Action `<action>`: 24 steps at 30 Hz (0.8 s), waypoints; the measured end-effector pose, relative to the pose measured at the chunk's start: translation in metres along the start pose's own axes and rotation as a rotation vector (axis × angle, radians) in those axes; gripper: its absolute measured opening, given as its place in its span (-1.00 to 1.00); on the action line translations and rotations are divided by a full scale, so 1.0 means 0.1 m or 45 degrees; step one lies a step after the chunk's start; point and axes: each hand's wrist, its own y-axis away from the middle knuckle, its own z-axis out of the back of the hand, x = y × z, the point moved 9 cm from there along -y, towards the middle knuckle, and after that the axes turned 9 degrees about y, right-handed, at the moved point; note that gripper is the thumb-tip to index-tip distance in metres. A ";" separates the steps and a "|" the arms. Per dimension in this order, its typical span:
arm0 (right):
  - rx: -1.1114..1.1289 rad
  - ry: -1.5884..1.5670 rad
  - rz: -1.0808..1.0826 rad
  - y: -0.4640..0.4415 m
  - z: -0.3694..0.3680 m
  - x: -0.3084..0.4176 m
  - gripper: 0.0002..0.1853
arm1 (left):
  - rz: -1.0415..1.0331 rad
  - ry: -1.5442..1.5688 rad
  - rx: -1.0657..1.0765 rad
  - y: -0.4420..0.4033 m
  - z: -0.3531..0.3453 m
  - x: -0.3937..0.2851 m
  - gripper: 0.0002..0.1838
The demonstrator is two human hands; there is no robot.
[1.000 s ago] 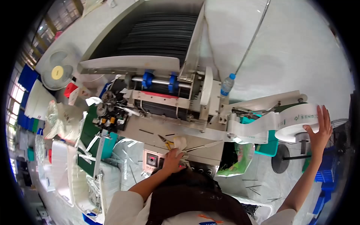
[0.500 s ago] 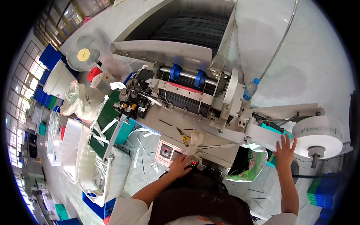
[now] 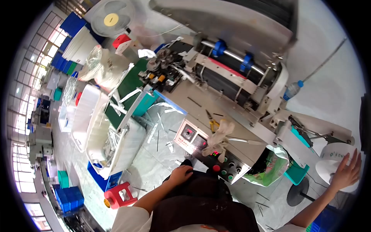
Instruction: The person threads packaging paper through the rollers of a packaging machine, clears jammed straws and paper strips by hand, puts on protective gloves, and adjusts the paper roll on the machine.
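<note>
My right hand (image 3: 346, 172) is open with spread fingers against the side of a large white roll (image 3: 328, 154) at the far right. A white strip (image 3: 296, 145) runs from that roll toward the machine. Over the dark clothing at my lap, my left hand (image 3: 180, 175) rests with loose fingers and nothing visible in it. Beyond it is a control panel (image 3: 189, 133) with displays and buttons. A pale cloth glove (image 3: 219, 135) lies at the panel's edge, beside yellow-handled pliers (image 3: 212, 123) on the machine top.
Black strips fill a metal hopper (image 3: 270, 11) at the top. A green-and-white bag (image 3: 276, 174) hangs by the machine. White bins (image 3: 127, 145), a red jug (image 3: 119, 195) and a fan (image 3: 112, 19) stand leftward. A bottle (image 3: 293, 91) is at right.
The view has shifted, so the machine sits farther right and closer. My left hand has left the control panel for my lap. My right hand has moved from beside the strip onto the roll.
</note>
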 end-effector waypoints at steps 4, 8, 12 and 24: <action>-0.011 0.034 0.033 0.02 -0.03 -0.02 -0.67 | 0.038 0.026 0.029 0.12 0.04 0.25 -0.79; -0.022 -0.242 0.012 0.02 0.41 0.25 -0.67 | 0.057 0.162 -0.017 0.28 0.24 0.56 -0.79; 0.378 -1.216 -0.283 0.40 1.67 1.35 -0.68 | 0.108 0.259 -0.048 0.52 0.46 1.13 -0.80; 1.939 -2.333 0.482 2.72 5.33 5.56 -0.77 | 0.795 0.182 -0.134 1.20 1.42 4.30 -0.84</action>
